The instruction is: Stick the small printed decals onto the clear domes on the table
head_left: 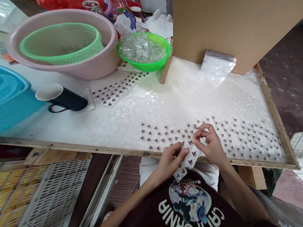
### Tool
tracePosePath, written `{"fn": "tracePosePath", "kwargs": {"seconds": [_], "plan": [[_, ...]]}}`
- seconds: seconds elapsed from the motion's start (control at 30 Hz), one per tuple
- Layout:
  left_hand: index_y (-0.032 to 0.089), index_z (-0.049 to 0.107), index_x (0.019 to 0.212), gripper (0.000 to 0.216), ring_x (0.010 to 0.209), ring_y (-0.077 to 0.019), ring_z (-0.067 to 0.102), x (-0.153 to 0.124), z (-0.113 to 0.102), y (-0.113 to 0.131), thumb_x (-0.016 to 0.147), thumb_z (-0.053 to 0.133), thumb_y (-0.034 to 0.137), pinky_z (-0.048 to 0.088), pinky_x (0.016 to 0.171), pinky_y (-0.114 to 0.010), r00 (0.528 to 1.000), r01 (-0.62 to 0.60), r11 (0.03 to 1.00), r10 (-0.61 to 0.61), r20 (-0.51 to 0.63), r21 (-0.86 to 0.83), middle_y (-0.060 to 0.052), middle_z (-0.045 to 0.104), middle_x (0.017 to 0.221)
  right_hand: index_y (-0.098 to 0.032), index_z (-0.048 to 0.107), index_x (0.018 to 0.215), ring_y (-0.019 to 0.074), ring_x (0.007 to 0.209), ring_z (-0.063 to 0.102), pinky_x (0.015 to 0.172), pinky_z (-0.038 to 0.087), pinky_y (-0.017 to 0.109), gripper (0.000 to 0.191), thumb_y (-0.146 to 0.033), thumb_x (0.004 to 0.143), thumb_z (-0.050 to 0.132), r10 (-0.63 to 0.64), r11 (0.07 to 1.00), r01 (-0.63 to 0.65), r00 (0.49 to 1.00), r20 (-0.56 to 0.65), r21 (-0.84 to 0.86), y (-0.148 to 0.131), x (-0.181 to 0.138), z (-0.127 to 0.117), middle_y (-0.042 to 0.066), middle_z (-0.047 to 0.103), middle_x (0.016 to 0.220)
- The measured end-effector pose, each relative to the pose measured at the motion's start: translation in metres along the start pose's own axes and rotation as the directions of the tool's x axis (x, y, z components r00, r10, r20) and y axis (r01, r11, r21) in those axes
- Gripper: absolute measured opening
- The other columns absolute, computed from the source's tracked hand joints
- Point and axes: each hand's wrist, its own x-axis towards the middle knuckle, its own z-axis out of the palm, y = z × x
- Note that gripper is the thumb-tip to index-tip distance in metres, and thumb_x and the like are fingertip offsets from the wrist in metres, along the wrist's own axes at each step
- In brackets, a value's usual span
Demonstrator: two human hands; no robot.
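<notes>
A white strip of small dark printed stickers [191, 157] hangs over the table's front edge, its lower end curling towards the shirt. My left hand [172, 157] is closed on the strip's left side, thumb on top. At the strip's upper end, my right hand [210, 143] has thumb and fingers pinched together; whatever is between the fingertips is too small to make out. Around both hands, clear round pieces [239, 140] with the same dark print lie in rows on the tabletop. Plain clear round pieces [129, 110] spread to the left.
A dark mug [73, 98] lies on its side near a printed sticker sheet [113, 97]. Behind are a pink basin [94, 71] holding a green basket [71, 58], and a green bowl [151, 66] of clear pieces. A cardboard box [227, 28] stands behind; wooden strips [274, 113] edge the table.
</notes>
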Motion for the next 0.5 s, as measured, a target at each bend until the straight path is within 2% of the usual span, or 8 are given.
{"fn": "tracePosePath", "kwargs": {"seconds": [0.1,0.2,0.33,0.5], "plan": [[0.020,0.034,0.063,0.042,0.058,-0.0098,0.028,-0.001,0.000,-0.001,0.091,0.055,0.043,0.023,0.053,-0.023,1.000,0.008,1.000,-0.009,0.024,0.014,0.006,0.029,0.062,-0.027,0.040,0.110,0.0147,0.074,0.053,0.073,0.042,0.030,0.038,-0.027,0.084,0.067,-0.025,1.000,0.025,0.997,-0.079,0.000,0.003,0.019,-0.005,-0.003,0.062,0.082],[0.020,0.036,0.062,0.042,0.058,-0.0099,0.030,-0.004,0.002,-0.005,0.091,0.055,0.044,0.023,0.053,-0.024,0.994,0.051,0.999,-0.052,0.097,0.011,0.006,0.031,0.061,-0.026,0.039,0.111,0.0137,0.068,0.051,0.070,0.041,0.030,0.044,-0.029,0.079,0.069,-0.016,0.997,0.004,0.988,-0.152,-0.081,0.016,0.046,-0.008,-0.004,0.063,0.080],[0.019,0.041,0.063,0.041,0.058,-0.0102,0.031,-0.005,0.004,-0.008,0.091,0.055,0.046,0.024,0.054,-0.024,0.976,0.086,0.996,-0.090,0.197,0.028,0.005,0.034,0.060,-0.024,0.038,0.111,0.0118,0.057,0.046,0.063,0.040,0.028,0.048,-0.029,0.073,0.066,0.087,0.976,-0.104,0.992,-0.097,-0.193,0.047,0.078,-0.003,-0.005,0.064,0.076],[0.019,0.041,0.064,0.039,0.060,-0.0103,0.032,-0.002,0.002,-0.007,0.090,0.055,0.044,0.025,0.055,-0.024,0.982,0.075,0.997,-0.079,0.171,0.026,0.005,0.035,0.061,-0.024,0.037,0.112,0.0117,0.053,0.048,0.059,0.039,0.026,0.046,-0.028,0.072,0.059,0.126,0.934,-0.146,0.989,-0.082,-0.327,0.073,0.094,0.008,-0.007,0.063,0.075]]}}
